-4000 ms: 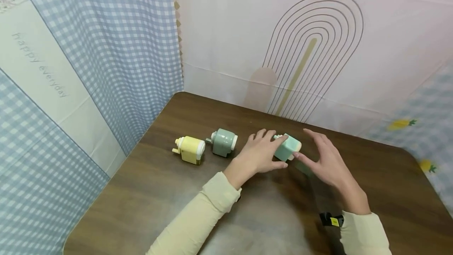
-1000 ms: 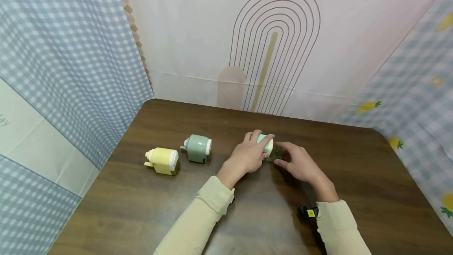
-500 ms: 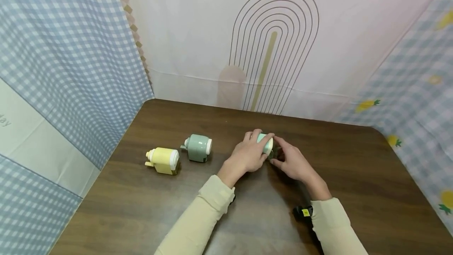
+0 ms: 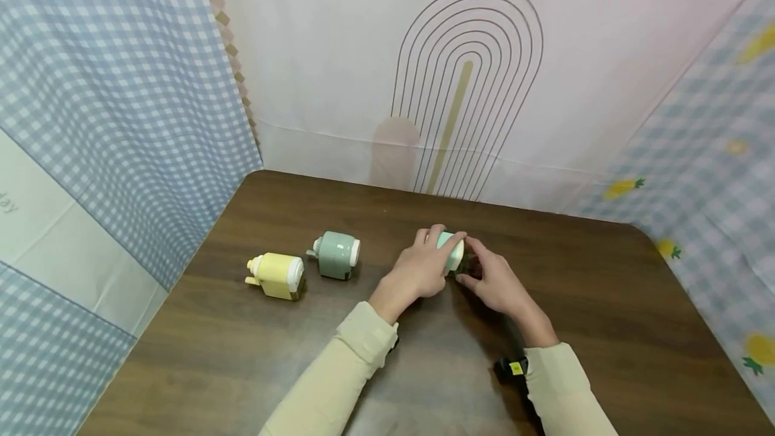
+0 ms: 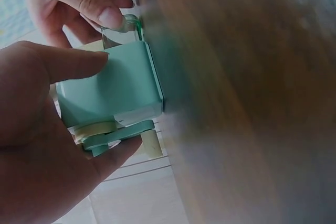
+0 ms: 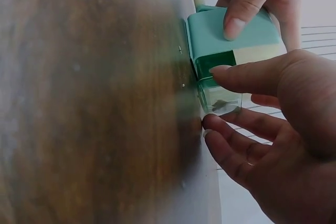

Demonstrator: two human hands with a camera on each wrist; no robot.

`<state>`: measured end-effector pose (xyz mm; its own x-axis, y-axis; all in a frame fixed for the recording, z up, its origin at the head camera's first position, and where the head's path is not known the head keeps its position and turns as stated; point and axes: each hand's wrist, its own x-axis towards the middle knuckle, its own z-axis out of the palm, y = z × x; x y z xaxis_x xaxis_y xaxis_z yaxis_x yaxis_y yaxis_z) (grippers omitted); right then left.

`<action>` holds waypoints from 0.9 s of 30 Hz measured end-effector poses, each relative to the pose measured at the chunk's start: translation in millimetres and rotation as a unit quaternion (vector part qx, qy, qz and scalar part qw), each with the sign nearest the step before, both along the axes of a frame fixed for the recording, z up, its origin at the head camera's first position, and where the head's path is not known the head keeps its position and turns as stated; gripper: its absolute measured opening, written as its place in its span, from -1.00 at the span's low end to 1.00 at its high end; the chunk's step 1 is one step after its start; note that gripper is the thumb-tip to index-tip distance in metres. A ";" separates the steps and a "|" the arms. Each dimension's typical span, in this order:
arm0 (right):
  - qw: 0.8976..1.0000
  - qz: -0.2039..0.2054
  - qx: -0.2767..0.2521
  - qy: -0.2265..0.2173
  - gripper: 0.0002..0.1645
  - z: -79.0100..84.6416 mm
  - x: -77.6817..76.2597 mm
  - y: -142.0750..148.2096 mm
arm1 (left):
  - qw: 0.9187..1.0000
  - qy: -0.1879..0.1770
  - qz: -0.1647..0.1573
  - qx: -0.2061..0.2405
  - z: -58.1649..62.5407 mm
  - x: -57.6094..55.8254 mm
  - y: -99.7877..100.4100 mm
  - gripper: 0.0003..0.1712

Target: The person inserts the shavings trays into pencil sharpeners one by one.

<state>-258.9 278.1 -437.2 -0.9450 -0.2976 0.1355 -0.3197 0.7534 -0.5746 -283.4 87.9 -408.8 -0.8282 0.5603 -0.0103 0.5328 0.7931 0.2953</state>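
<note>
My left hand (image 4: pixel 416 271) grips a mint-green crank pencil sharpener (image 5: pixel 113 85) low at the table, thumb on one side. In the left wrist view its crank handle (image 5: pixel 149 142) points toward the palm side. My right hand (image 4: pixel 499 284) pinches the clear shavings drawer (image 6: pixel 223 98) at the sharpener's other end. The right wrist view shows this drawer partly inside the dark opening of the body, partly sticking out. Something small and grey, too blurred to name, lies in the drawer.
To the left stand a yellow crank pencil sharpener (image 4: pixel 278 276) and a grey-green crank pencil sharpener (image 4: pixel 336 254). The brown wooden table (image 4: pixel 242 355) ends at a patterned cloth wall (image 4: pixel 339 86) behind and cloth hangings on both sides.
My left hand has taken hold of the mint-green sharpener since the earliest frame. My right hand has moved left, bringing the clear drawer closer against it. The other two sharpeners stay put.
</note>
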 end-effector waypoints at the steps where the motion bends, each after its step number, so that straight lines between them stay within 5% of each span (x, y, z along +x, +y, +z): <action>1: 1.000 -0.001 -0.002 0.002 -0.10 0.4 -0.2 -0.3 | 1.000 -0.003 -0.001 0.002 0.5 -0.4 0.5 0.02; 19: 0.999 -0.027 -0.041 0.005 -0.03 -3.0 1.7 -11.9 | 1.000 -0.008 0.004 -0.027 1.5 3.3 4.4 0.19; 27: 0.998 -0.005 -0.056 -0.016 0.04 8.8 1.2 -9.5 | 1.000 0.001 0.008 -0.028 6.4 1.2 6.7 0.18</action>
